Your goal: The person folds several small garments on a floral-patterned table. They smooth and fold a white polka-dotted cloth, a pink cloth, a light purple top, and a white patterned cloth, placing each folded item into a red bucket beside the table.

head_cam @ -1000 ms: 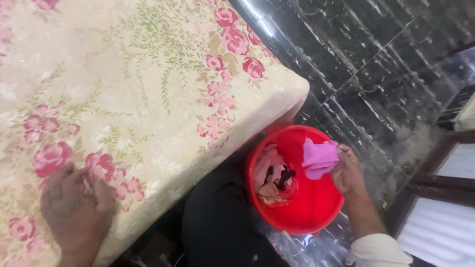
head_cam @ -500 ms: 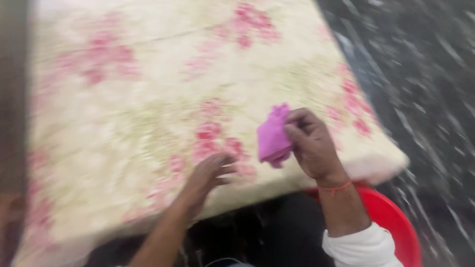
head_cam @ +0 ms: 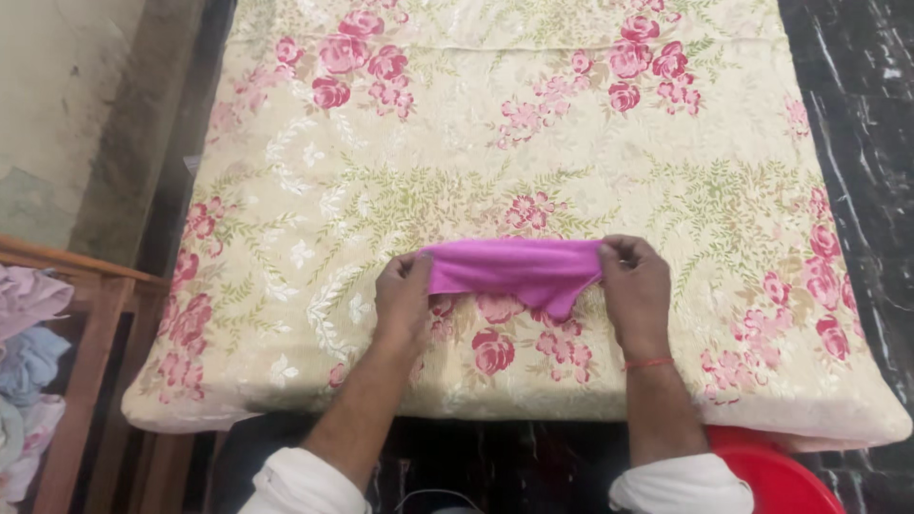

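A small pink cloth (head_cam: 519,269) is stretched out flat between both hands over a cream table cover with pink roses (head_cam: 476,143). My left hand (head_cam: 403,298) pinches the cloth's left end. My right hand (head_cam: 635,288) pinches its right end; a red thread circles that wrist. A pointed bit of the cloth hangs down near its right side. Both hands rest low over the cover, near the table's front edge.
A red tub's rim (head_cam: 776,476) peeks out under the table's front right corner. A wooden rack (head_cam: 86,333) with folded pale clothes (head_cam: 24,352) stands at the left. Dark marbled floor (head_cam: 857,67) lies to the right.
My right hand lifted the pink cloth out of the red tub and brought it over the table. My left hand then took its other end, and the cloth is now spread between both.
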